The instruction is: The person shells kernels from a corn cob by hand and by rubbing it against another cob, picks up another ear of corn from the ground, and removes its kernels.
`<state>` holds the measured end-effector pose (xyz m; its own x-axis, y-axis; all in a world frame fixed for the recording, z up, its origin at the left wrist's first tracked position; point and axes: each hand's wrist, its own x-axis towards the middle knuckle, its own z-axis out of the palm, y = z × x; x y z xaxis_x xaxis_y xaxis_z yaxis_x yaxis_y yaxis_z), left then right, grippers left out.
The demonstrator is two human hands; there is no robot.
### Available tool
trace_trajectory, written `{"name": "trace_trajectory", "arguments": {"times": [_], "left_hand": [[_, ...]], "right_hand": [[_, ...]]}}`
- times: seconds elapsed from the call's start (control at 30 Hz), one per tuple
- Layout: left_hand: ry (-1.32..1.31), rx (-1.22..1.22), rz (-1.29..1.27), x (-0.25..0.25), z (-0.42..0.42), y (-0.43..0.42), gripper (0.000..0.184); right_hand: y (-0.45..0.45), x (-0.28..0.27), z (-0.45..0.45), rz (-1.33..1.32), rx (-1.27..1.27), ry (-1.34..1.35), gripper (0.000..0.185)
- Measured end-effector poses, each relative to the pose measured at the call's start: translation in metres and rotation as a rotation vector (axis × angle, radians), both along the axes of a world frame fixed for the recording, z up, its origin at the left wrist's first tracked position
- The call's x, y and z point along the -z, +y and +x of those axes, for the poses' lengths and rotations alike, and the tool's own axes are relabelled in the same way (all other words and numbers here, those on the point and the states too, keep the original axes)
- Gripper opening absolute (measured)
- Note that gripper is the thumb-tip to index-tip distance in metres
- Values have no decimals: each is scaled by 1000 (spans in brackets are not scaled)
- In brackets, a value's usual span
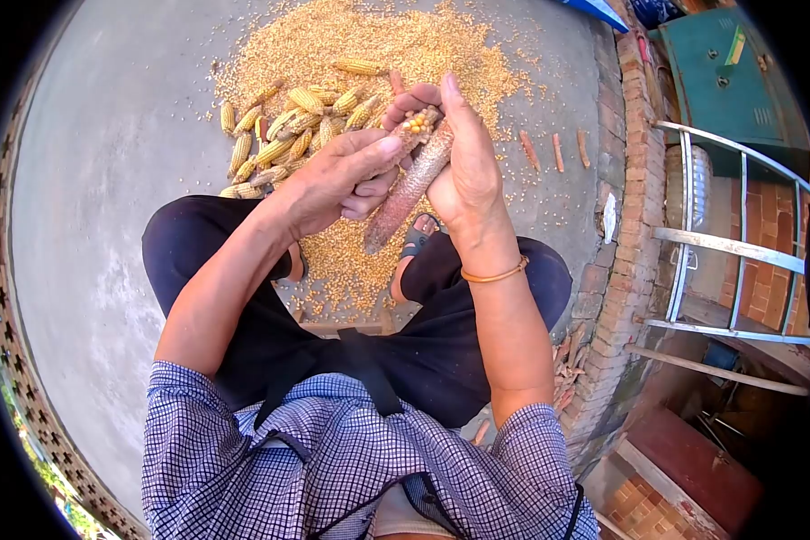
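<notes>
My left hand (346,175) is closed round a corn cob (409,135) that is stripped except for a patch of yellow kernels near its upper end. My right hand (468,166), with a band on its wrist, cups a longer bare cob (409,193) against its palm. The two cobs lie side by side and touch, tilted over my lap. Part of the left cob is hidden by my fingers. Beyond my hands, a pile of unshelled yellow ears (288,135) lies on the concrete floor.
Loose kernels (360,40) are heaped behind the ears, with more between my feet. Several bare cobs (558,151) lie to the right, others by the low brick edge (621,243). A metal ladder-like frame (738,247) and a green cabinet (729,76) stand beyond it.
</notes>
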<state>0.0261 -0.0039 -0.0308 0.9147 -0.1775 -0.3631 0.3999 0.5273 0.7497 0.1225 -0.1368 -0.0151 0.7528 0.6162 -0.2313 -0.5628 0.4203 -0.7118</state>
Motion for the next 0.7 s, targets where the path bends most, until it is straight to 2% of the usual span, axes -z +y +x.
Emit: {"name": "trace_trajectory", "arguments": {"times": [0.13,0.23,0.33,0.37,0.47,0.5,0.6,0.7], "left_hand": [[61,-3,33,1,-1,0,38],[2,62,-17,15,1,5,39],[-429,-97,784,22,2,-18,38],[-408,-44,1015,19,-1,-20,35],[-427,29,1301,24,-2,-20,28],[-354,107,1395,16,-1,-21,25],[-557,120,1623,19,-1,-17,26],[-598,26,1616,24,1,-12,26]], "right_hand": [[1,3,-2,-31,2,-114,28],[5,13,-3,-166,87,-233,31],[9,13,-8,-231,166,-80,25],[9,15,-9,-211,179,-38,25],[8,19,-5,-155,173,62,27],[7,18,-3,-139,145,86,28],[3,21,2,-105,96,159,31],[-3,19,4,-70,70,141,34]]}}
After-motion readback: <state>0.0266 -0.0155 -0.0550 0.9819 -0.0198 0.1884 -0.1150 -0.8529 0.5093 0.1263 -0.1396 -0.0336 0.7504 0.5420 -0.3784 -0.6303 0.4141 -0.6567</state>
